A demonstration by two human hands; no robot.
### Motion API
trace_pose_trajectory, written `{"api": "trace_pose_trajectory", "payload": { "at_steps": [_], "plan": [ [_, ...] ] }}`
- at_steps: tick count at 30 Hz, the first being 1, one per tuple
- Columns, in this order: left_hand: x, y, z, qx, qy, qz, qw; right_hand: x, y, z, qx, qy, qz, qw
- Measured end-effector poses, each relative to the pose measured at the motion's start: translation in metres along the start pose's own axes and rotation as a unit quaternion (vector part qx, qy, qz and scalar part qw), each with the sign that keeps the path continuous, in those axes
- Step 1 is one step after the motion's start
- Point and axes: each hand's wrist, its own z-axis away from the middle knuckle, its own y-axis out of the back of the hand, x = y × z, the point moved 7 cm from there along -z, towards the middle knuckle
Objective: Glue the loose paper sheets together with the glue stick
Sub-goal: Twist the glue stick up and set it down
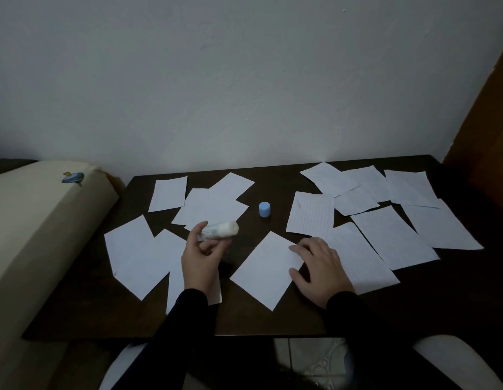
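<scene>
Several loose white paper sheets lie scattered over a dark table (244, 319). My left hand (201, 257) holds an uncapped white glue stick (220, 229) sideways above the table, its tip pointing right. The stick's blue cap (264, 209) stands upright on bare table at centre. My right hand (319, 267) rests flat, fingers spread, on the right corner of a blank sheet (264, 270) set diamond-wise in front of me. Its heel overlaps a lined sheet (360, 260).
A cream cushion or mattress edge (33, 226) borders the table on the left. A white wall runs behind the table. More sheets are grouped at the back left (168, 194) and the right (393, 237). A white chair arm (452, 358) shows at the lower right.
</scene>
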Motion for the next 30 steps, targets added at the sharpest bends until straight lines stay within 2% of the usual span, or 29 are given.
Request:
{"api": "trace_pose_trajectory", "payload": {
  "at_steps": [2, 4, 9, 11, 14, 17, 23, 25, 28, 30],
  "plan": [
    [-0.003, 0.0, -0.001, 0.007, -0.008, -0.016, 1.0, 0.0, -0.005, -0.001, -0.038, 0.004, 0.003, 0.999],
    [-0.003, -0.003, -0.002, 0.002, -0.028, -0.044, 0.999, 0.001, -0.005, -0.002, -0.044, -0.01, 0.016, 0.999],
    [-0.006, -0.007, -0.01, 0.004, -0.014, -0.14, 0.99, 0.008, 0.002, 0.003, 0.025, -0.054, 0.053, 0.997],
    [-0.007, -0.007, -0.012, 0.004, -0.012, -0.16, 0.987, 0.006, 0.006, 0.003, 0.061, -0.043, 0.047, 0.996],
    [-0.007, -0.01, -0.012, -0.009, 0.0, -0.153, 0.988, 0.002, 0.0, -0.001, 0.016, -0.011, 0.029, 0.999],
    [-0.008, -0.012, -0.012, -0.019, -0.008, -0.147, 0.989, 0.007, -0.009, -0.004, -0.042, -0.035, 0.048, 0.997],
    [-0.011, -0.013, -0.011, -0.019, 0.018, -0.121, 0.992, 0.008, -0.004, 0.0, -0.027, -0.064, 0.069, 0.995],
    [-0.009, -0.011, -0.007, 0.004, 0.022, -0.134, 0.991, 0.007, -0.002, 0.0, -0.023, -0.07, 0.071, 0.995],
    [0.003, 0.001, 0.011, 0.088, -0.033, -0.191, 0.977, 0.007, -0.001, 0.002, -0.007, -0.071, 0.072, 0.995],
    [0.009, -0.003, 0.025, 0.074, -0.115, -0.244, 0.96, 0.008, -0.001, 0.003, 0.0, -0.072, 0.072, 0.995]
  ]
}}
